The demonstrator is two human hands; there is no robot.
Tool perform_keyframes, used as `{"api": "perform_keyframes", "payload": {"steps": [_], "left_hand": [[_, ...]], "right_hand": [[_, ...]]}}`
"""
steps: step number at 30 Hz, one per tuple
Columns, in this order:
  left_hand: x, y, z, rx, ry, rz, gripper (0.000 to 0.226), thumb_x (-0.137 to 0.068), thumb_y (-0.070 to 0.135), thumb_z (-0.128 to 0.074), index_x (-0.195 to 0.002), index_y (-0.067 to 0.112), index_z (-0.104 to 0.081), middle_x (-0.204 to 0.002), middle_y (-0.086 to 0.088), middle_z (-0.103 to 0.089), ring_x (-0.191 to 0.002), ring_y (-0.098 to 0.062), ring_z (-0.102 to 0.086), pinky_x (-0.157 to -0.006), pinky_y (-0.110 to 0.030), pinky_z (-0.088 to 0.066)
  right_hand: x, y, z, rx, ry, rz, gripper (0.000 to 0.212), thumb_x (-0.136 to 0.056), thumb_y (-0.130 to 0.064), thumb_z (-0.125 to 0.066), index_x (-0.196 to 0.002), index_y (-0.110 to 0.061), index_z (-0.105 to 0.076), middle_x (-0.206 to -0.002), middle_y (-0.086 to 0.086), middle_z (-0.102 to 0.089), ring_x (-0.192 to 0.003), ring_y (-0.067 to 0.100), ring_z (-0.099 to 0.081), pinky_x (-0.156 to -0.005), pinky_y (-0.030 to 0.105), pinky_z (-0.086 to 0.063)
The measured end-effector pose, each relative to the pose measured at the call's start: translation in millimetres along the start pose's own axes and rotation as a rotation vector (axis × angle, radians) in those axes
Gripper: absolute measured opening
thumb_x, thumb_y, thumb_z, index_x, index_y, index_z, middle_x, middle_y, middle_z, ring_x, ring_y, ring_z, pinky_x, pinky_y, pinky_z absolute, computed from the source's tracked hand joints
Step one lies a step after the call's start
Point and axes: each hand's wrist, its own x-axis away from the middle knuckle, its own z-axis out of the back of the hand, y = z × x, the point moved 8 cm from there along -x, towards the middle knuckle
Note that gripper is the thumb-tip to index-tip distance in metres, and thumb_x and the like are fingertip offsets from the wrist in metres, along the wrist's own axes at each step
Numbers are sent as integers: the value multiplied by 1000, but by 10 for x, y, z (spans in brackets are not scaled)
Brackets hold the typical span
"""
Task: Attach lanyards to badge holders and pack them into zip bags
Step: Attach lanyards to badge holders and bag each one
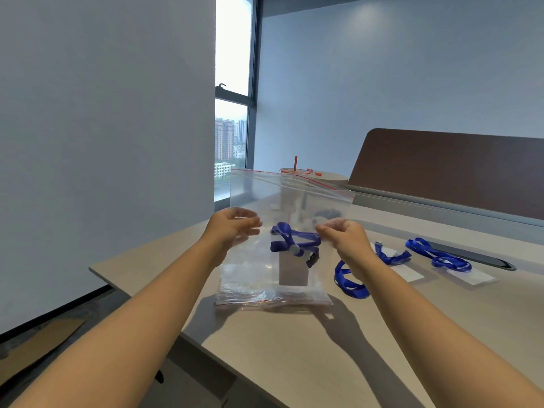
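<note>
A person holds a clear zip bag (282, 231) upright above a beige desk (294, 363). The left hand (232, 228) and right hand (344, 237) each pinch the plastic with curled fingers. Inside hang a blue lanyard (290, 240) and badge holder (293, 270). More lanyards (435, 254) lie to the right; the near desk surface is bare.

One head-worn wide-angle view looks forward and slightly down from close behind the person's outstretched forearms, across the bench (294, 363) toward the far wall and window (234, 113), edges bowed by the lens
</note>
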Motion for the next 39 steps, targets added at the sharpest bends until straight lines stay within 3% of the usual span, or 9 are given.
{"api": "perform_keyframes", "payload": {"steps": [4, 7, 9, 14, 18, 22, 28, 33, 39], "left_hand": [[64, -22, 55, 45, 19, -30, 8, -87, 2, -54, -93, 7, -56, -107, -14, -60, -81, -20, -61, -87, -34, -46], [120, 134, 70, 95, 56, -97, 12, -87, 2, -53, -98, 7, -53, -99, -14, -60, -70, -18, -59, -71, -27, -50], [153, 294, 43, 101, 48, -163, 22, -86, 2, -55, -107, 8, -52, -98, -14, -59, -65, -16, -58, -59, -19, -51], [251, 609, -156, 103, -26, -282, 56, -85, 2, -57, -135, 14, -34, -103, -11, -57, -65, -16, -58, -49, -10, -50], [431, 781, -509, 93, -148, -350, 76, -83, 0, -60, -143, 26, -20, -111, -3, -54, -70, -15, -60, -49, -10, -51], [655, 952, -998, 123, -314, -380, 57, -83, -7, -56, -133, 17, -42, -127, -12, -53, -70, -12, -56, -44, -10, -45], [1010, 1144, -1899, 99, -492, -398, 44, -86, -2, -53, -128, 10, -48, -122, -3, -54, -68, -11, -51, -62, -22, -43], [1450, 1269, -2688, 81, -653, -445, 44, -88, 4, -53, -130, 13, -45, -115, 3, -51, -73, -8, -53, -58, -16, -44], [1877, 1385, -3443, 134, -805, -409, 44, -85, -2, -54, -126, 13, -50, -113, 3, -53, -69, -7, -52, -46, -10, -43]], "right_hand": [[0, -134, 99, -111, 63, 33, 14, -88, -11, -54, -93, 1, -60, -77, 4, -60, -70, 18, -59, -59, 19, -53], [48, -287, 247, -126, 141, 104, 2, -88, -10, -54, -88, -8, -55, -79, 6, -61, -57, 13, -56, -45, 14, -47], [84, -399, 384, -150, 196, 170, 17, -86, -7, -56, -102, -7, -51, -75, 4, -60, -55, 13, -54, -41, 10, -43], [283, -612, 773, -173, 313, 282, 60, -83, -2, -61, -133, -14, -31, -76, 3, -58, -58, 12, -53, -41, 7, -42], [589, -727, 1175, -47, 429, 366, 52, -84, -2, -59, -130, -16, -39, -98, 6, -56, -67, 9, -53, -44, 7, -46], [931, -769, 1672, 77, 530, 395, 26, -88, -6, -54, -114, -6, -56, -112, 11, -59, -66, 9, -52, -43, 4, -43], [1535, -776, 2528, 246, 703, 379, 36, -88, -14, -55, -124, -8, -51, -125, 10, -56, -85, 16, -53, -49, 6, -45], [2120, -659, 3175, 382, 808, 308, 51, -84, -16, -61, -131, -8, -44, -134, 11, -49, -95, 20, -49, -70, 21, -45], [2698, -630, 3817, 472, 945, 235, 52, -83, -14, -63, -131, -7, -44, -131, 13, -51, -62, 9, -51, -42, 5, -42]]}}
